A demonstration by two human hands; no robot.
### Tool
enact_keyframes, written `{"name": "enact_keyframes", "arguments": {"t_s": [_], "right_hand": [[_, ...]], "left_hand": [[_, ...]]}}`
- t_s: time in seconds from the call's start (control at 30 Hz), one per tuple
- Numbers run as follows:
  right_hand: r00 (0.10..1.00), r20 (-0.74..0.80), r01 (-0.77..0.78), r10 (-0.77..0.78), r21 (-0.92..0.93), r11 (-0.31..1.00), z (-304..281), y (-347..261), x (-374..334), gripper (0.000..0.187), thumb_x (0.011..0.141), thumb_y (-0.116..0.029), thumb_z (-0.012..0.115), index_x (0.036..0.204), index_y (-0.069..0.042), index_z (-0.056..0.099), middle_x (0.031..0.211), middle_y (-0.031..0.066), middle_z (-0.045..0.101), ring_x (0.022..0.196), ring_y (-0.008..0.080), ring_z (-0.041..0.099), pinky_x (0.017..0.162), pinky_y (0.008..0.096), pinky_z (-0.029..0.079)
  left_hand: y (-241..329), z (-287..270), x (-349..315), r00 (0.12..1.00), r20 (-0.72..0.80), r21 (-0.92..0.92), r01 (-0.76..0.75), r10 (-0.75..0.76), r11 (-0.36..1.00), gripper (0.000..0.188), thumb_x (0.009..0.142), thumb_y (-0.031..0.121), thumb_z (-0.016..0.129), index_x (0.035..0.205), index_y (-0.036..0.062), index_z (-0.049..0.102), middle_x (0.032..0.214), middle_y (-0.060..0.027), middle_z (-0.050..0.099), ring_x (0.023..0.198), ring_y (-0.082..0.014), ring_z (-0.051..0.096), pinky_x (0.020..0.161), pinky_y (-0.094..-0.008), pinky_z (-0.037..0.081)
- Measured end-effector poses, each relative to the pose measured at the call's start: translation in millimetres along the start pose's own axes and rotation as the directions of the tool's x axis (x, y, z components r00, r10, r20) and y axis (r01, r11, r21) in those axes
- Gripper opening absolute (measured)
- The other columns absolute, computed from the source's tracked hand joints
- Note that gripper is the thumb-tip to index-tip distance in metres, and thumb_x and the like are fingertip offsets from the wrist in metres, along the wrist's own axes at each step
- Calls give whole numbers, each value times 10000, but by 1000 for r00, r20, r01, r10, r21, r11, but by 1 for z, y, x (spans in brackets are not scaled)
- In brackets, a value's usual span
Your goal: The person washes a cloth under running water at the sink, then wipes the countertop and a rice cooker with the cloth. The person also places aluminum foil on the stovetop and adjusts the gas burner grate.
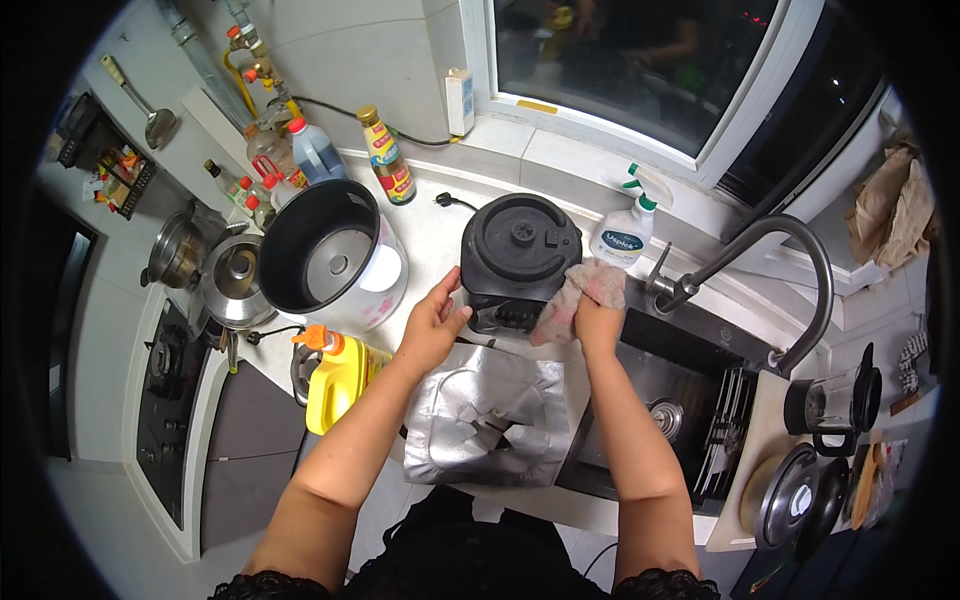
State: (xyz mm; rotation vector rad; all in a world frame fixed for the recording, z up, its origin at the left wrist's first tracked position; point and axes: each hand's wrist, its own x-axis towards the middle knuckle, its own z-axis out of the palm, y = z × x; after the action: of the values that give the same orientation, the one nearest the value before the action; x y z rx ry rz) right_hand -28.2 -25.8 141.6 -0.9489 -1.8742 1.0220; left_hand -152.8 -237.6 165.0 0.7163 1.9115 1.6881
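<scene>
One matte black plastic appliance base (520,250), round-topped, sits at 12 o'clock on the pale counter (428,212). Right hand (598,325)'s clutching a fuzzy, pink-blotched cloth (590,290) against its 4 o'clock corner; left hand (432,328)'s loose and empty at its 8. Crinkly silver sheet (440,420) at 6, black sink (685,362) past 4, some bare counter toward 11. Can't tell if the left fingertips actually touch; cloth hides some right fingers.

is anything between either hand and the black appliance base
Only the cloth, held in the right hand, comes between that hand and the right side of the black appliance base. Nothing visible stands between the left hand and the base's left side, though I cannot tell whether they touch.
</scene>
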Motion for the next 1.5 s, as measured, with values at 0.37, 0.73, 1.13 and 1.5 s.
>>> {"name": "enact_keyframes", "arguments": {"t_s": [0.37,0.73,1.13,1.5], "right_hand": [[686,562,-307,462,-351,884,-2,99,7,368,839,-214,611,1099,47,604,1009,272,648,932,352,654,755,420,507],[877,363,-413,316,230,881,-27,76,-6,273,824,-105,623,1058,35,630,948,128,675,832,232,645,735,331,494],[989,126,40,-81,300,953,31,75,4,252,933,-154,425,1076,-1,566,750,62,589,629,124,555,569,271,440],[790,476,-12,387,-618,786,-51,33,-19,328,804,-292,641,1070,-103,669,1166,169,607,1075,362,563,896,439,470]], "left_hand": [[-33,10,-104,1000,-11,666,-5,17,746,645,791,206,707,1342,8,436,1392,-240,418,1284,-382,407,1068,-407,333],[-33,23,-107,971,-175,869,229,-160,439,758,785,278,708,1391,-2,349,1455,-281,282,1312,-445,313,1104,-457,262],[-13,24,-93,988,-147,828,103,37,552,745,764,239,731,1372,-14,383,1446,-288,293,1319,-446,304,1099,-457,266],[-37,-5,-134,937,-224,827,328,-268,457,768,798,218,697,1398,-33,289,1406,-302,338,1219,-434,451,1010,-424,401]]}}
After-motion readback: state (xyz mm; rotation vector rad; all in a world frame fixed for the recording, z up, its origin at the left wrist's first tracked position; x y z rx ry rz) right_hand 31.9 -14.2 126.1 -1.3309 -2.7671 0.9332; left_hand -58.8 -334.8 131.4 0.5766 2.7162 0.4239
